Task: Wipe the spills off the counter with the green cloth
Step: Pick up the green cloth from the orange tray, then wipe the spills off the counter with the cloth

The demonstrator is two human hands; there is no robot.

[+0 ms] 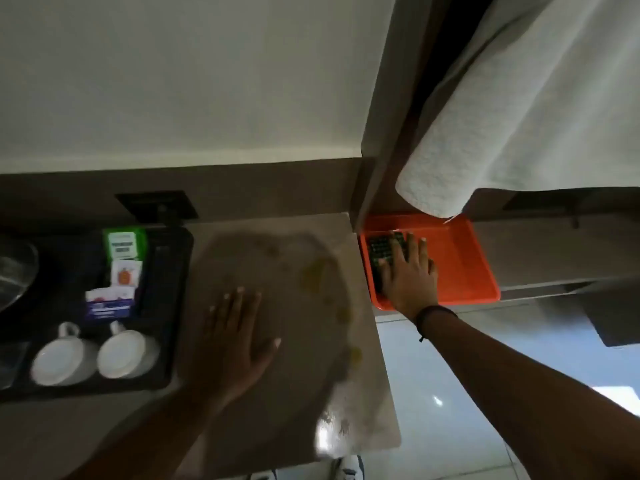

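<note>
The left hand [239, 337] lay nearest, blurred, fingers spread flat over the counter [367, 403] and gripping nothing. Past it, yellowish spills [313, 275] dotted the counter's right half, trailing toward the near right corner.

The right hand [407, 275] reached beyond the counter's right edge into an orange tray [464, 258], palm down and fingers spread on a dark, textured cloth [381, 251] lying in the tray's left part. The fingers had not closed; they pressed on it rather than held it. In this dim light the cloth read more dark than green, so its colour was hard to confirm.

To do this step well, the fingers would probably need to curl and gather the cloth into a pad before lifting it clear of the tray's rim.

Room was tight in places. A black tray [173, 306] with two white cups [62, 362] and sachets [121, 268] sat just left of the spills, and a white towel [485, 133] hung over the orange tray. Strokes would best run inward, away from the counter's open right edge.
</note>
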